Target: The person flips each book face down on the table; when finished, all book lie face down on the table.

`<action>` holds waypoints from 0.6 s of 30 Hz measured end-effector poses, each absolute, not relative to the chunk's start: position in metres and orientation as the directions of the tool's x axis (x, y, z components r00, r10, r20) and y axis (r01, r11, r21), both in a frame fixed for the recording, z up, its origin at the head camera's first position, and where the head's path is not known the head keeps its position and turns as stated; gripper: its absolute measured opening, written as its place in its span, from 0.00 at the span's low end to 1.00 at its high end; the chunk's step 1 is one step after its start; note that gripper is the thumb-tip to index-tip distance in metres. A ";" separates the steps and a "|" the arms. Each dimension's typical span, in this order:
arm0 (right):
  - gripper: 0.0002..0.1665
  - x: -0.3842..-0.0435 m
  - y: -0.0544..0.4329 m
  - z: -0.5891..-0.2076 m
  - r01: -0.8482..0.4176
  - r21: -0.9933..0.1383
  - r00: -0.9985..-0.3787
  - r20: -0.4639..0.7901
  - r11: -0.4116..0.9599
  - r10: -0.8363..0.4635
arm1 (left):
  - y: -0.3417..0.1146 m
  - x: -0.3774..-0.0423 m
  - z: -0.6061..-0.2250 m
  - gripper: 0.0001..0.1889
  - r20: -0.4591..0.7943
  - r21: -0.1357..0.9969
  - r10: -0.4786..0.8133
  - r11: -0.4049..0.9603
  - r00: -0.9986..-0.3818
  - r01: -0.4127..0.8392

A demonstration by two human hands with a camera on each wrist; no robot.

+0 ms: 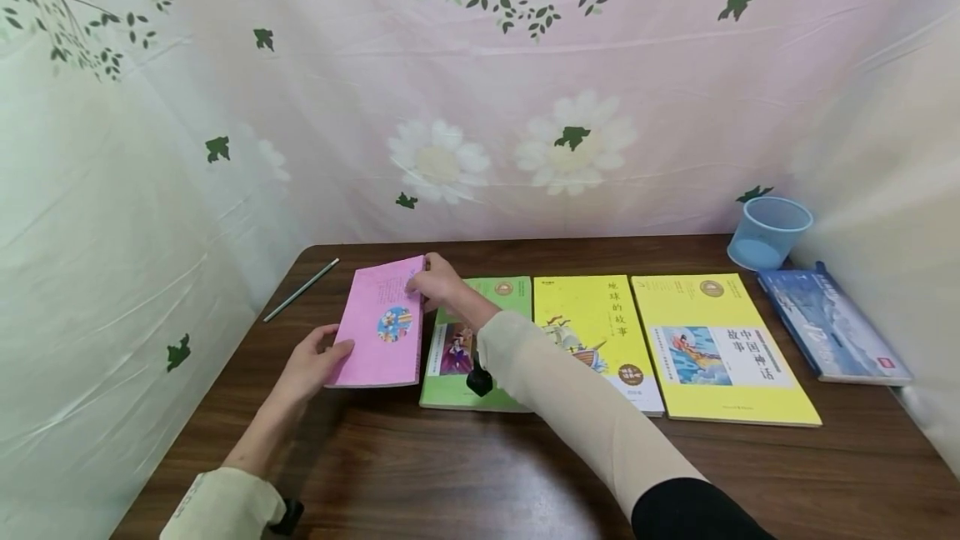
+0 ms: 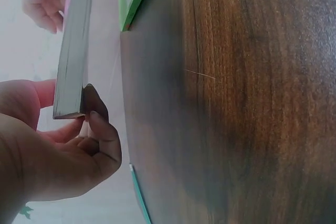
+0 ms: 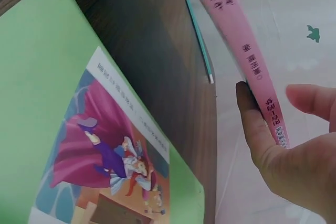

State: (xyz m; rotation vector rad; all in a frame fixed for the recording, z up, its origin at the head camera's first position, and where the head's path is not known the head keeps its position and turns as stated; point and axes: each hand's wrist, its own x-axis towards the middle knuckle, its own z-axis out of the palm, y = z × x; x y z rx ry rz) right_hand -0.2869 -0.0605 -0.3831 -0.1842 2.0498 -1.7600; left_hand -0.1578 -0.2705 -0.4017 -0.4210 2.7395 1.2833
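Both hands hold a pink book (image 1: 378, 357) above the left part of the table. My left hand (image 1: 311, 365) grips its lower left corner. In the left wrist view, thumb and curled fingers of the left hand (image 2: 68, 156) pinch the page block (image 2: 76, 51). With my right hand (image 1: 442, 283) I hold the upper right edge. The right wrist view shows the right hand (image 3: 299, 166) around the end of the printed pink spine (image 3: 244, 51). Just right of it lies a green book (image 1: 517, 302), partly hidden by the right forearm.
Two yellow books, one with a ship picture (image 1: 577, 298) and one with a white band (image 1: 735, 402), lie right of the green one. A blue book (image 1: 840, 332) and a light blue cup (image 1: 765, 232) are far right. A thin green pencil (image 1: 300, 290) lies near the left edge.
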 end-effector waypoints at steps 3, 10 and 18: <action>0.46 -0.288 -0.062 -0.386 0.192 -0.962 -0.898 -0.251 0.192 -0.362 | -0.270 -0.158 -0.400 0.33 -0.182 0.734 -0.220 0.618 -0.958 -0.282; 0.48 -0.290 -0.064 -0.395 0.188 -0.968 -0.900 -0.238 0.167 -0.365 | -0.267 -0.158 -0.399 0.31 -0.173 0.730 -0.239 0.620 -0.955 -0.287; 0.50 -0.289 -0.066 -0.399 0.164 -0.968 -0.909 -0.223 0.191 -0.352 | -0.266 -0.157 -0.397 0.30 -0.189 0.729 -0.249 0.612 -0.950 -0.306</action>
